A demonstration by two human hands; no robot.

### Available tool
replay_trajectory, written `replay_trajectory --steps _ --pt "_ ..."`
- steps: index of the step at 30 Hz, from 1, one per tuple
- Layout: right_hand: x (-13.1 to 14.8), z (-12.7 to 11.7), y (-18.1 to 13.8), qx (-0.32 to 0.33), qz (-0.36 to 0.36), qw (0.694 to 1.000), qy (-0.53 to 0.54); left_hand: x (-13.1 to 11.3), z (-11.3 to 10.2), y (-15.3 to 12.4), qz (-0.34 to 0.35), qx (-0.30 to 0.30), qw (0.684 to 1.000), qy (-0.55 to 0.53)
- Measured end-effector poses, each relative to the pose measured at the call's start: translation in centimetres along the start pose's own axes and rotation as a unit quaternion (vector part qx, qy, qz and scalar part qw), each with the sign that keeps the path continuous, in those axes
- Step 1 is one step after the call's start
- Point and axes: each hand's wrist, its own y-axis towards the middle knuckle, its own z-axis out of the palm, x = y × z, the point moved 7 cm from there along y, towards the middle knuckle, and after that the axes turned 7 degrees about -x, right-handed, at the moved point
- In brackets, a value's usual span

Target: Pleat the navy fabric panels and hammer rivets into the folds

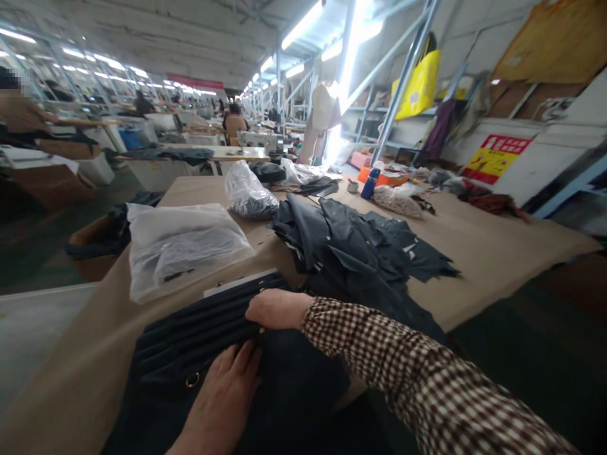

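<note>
Near edge of a brown work table (497,253), head view. Left hand (222,395) flat, palm down, fingers stretched forward and slightly spread, pressing on a dark quilted fabric piece (199,335) at the table's near edge; nothing clamped, fingers open and resting. Wrist coming up from the bottom of the frame, bare. Small brass ring (192,380) on the fabric just left of the left fingers, apart from them.

Right hand (277,308) curled over, knuckles up, fingers folded down onto the ribbed top of the same quilted piece; fingertips hidden beneath the hand, so whether pinching the cloth or only pressing, cannot tell. Right forearm in a brown-and-white checked sleeve (417,373), crossing in from the lower right, angled toward the middle. Both hands near each other, not touching.

Quilted piece lying flat, ribs running left to right, overhanging the near edge. Pale strip (239,282) just behind it. Beyond the right hand, a loose heap of dark cut leather pieces (351,243). Left of that, a clear plastic bag (183,246) with dark contents, lying flat. Farther back, a second tied plastic bag (249,193), a blue bottle (370,183), a yellow bag (420,85) hanging on the racking. Other people at benches far off on the left.
</note>
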Motion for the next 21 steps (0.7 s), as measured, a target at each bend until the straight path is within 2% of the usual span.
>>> replay_trajectory --steps 3,5,7,8,10,11,13,15,17,21 --pt "-1.7 -2.5 -3.6 -0.062 0.066 0.995 0.039 0.1 0.3 -0.2 0.02 -0.018 0.999 0.024" --pt "-3.2 -5.6 -6.8 -0.138 0.095 0.983 0.072 0.3 0.5 -0.1 0.036 -0.024 0.998 0.039" --pt "-6.5 -9.1 -11.0 -0.225 0.154 0.958 0.089 0.5 0.6 0.2 0.044 -0.028 0.997 0.05" --pt "-8.9 -10.6 -13.5 -0.267 0.207 0.937 0.085 0.7 0.6 0.3 0.043 -0.029 0.997 0.053" --pt "-15.4 -12.5 -20.1 -0.371 0.418 0.824 0.098 1.0 0.7 0.7 0.038 -0.03 0.997 0.055" --pt "-18.3 -12.6 -23.2 -0.391 0.505 0.764 0.095 1.2 0.7 0.9 0.035 -0.031 0.997 0.055" --pt "-22.7 -11.9 -26.8 -0.386 0.559 0.728 0.094 1.5 0.8 1.2 0.03 -0.031 0.998 0.052" --pt "-25.9 -10.3 -28.3 -0.365 0.582 0.72 0.101 1.9 1.1 1.3 0.029 -0.031 0.998 0.052" --pt "-28.0 -8.3 -28.3 -0.337 0.6 0.716 0.116 2.2 1.5 1.5 0.03 -0.034 0.998 0.052" --pt "-29.8 -5.3 -26.9 -0.303 0.631 0.702 0.133 2.8 2.1 1.9 0.033 -0.052 0.997 0.047"
